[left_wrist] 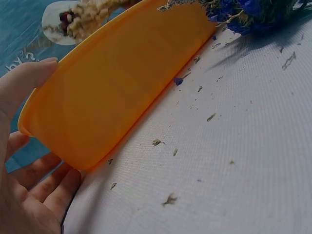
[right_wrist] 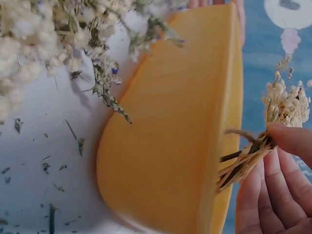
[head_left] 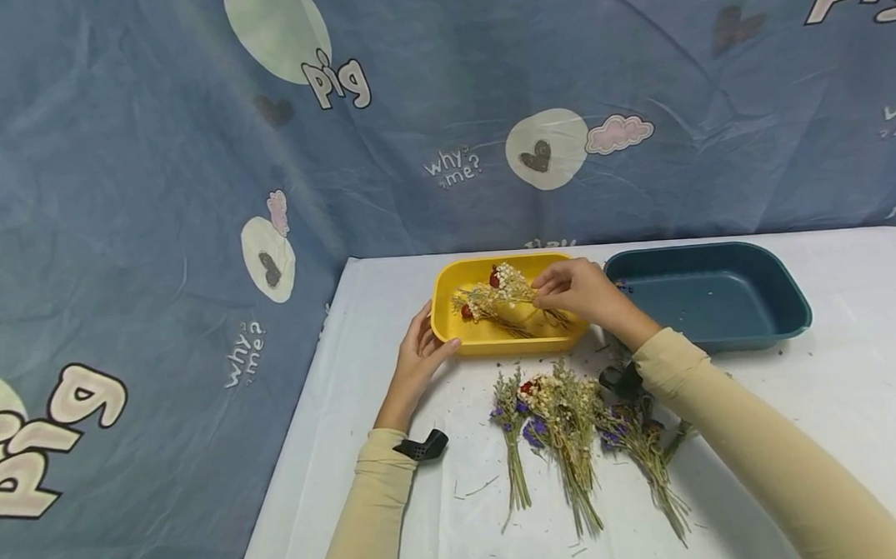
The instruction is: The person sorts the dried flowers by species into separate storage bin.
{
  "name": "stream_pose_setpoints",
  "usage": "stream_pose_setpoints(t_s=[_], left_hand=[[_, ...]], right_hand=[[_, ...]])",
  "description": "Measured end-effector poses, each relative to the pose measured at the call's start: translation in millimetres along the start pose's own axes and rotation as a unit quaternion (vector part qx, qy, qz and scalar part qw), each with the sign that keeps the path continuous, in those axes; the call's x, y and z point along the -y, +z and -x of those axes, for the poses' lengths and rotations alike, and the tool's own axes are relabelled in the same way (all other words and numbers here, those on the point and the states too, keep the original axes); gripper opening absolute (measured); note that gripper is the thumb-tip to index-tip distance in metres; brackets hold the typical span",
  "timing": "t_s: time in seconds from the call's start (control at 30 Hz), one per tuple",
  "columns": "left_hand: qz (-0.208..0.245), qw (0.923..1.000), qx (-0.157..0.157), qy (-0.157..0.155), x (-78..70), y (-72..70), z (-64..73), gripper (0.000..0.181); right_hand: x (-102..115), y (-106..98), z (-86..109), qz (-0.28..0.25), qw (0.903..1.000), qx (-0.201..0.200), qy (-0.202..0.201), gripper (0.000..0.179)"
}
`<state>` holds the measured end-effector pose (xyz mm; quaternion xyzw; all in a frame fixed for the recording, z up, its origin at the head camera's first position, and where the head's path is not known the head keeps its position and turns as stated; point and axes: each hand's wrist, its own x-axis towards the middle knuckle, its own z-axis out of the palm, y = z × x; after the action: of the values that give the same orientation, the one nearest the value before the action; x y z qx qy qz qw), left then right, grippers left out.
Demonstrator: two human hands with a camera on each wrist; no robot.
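My right hand [head_left: 579,289] pinches the stems of a small dried flower bunch [right_wrist: 287,105] between thumb and fingers, over the right part of a yellow tray [head_left: 511,347]. White blossoms and a dark red one top this bunch. Another small bunch [head_left: 482,303] with pale heads and a red flower lies in the tray. At the tray's front left corner my left hand [head_left: 419,356] grips the wall, its thumb [left_wrist: 41,73] at the rim and its other fingers around the outside, low against the table.
Several dried bunches with purple, white and red flowers [head_left: 567,416] lie in front of the yellow tray. A dark teal tray [head_left: 721,343] stands to its right. Stem and petal bits litter the white table [head_left: 459,529]. A blue printed cloth [head_left: 409,81] hangs behind and left.
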<state>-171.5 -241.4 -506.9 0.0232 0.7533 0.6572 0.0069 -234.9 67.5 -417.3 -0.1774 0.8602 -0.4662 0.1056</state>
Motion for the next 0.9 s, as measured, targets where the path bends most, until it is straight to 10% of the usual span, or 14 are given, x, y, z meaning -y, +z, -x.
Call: stream_pose_setpoints(t_s=[0.9], left_hand=[[-0.008,0.9999,0.005,0.009,-4.1,0.7,0.9,0.085]], right_hand=[[-8.9,40.0,-29.6,0.046,0.9980,0.038,0.019,0.013]])
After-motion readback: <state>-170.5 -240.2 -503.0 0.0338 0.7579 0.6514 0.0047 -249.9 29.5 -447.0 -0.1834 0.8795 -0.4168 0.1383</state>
